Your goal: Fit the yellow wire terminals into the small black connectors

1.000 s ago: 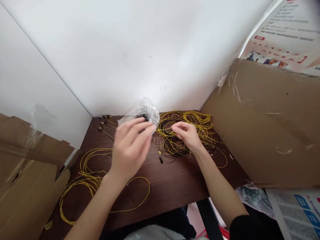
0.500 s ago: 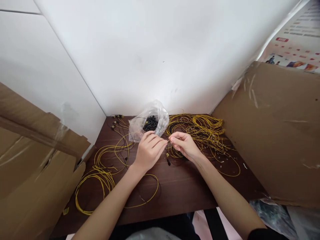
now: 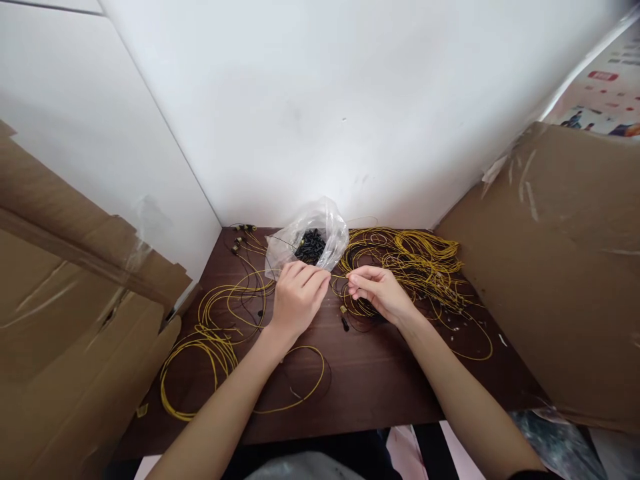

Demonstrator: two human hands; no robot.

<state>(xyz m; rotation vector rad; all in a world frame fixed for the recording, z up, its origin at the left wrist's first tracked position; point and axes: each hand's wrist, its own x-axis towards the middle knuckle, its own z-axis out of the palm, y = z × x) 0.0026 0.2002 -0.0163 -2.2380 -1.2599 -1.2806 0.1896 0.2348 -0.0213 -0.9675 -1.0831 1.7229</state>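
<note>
My left hand (image 3: 301,297) is closed in a pinch on a thin yellow cable (image 3: 339,276), its back turned toward me. A short straight stretch of that cable spans the gap to my right hand (image 3: 377,291), whose thumb and forefinger pinch it too. Just behind my hands stands a clear plastic bag (image 3: 336,227) with many small black pieces (image 3: 311,247) inside. On the table below my right hand lie a small yellow connector (image 3: 343,309) and a black piece (image 3: 345,324). The cable ends inside my fingers are hidden.
A tangled heap of yellow cables (image 3: 420,257) lies at the right, coiled yellow cables (image 3: 200,347) at the left. Several dark-tipped connectors (image 3: 240,241) sit at the back left. Cardboard (image 3: 565,267) walls the right side, more cardboard (image 3: 75,320) the left, around the brown table (image 3: 360,393).
My hands have moved slightly apart, and a stretch of yellow cable now shows between them. The view has shifted a little, so everything appears somewhat farther right.
</note>
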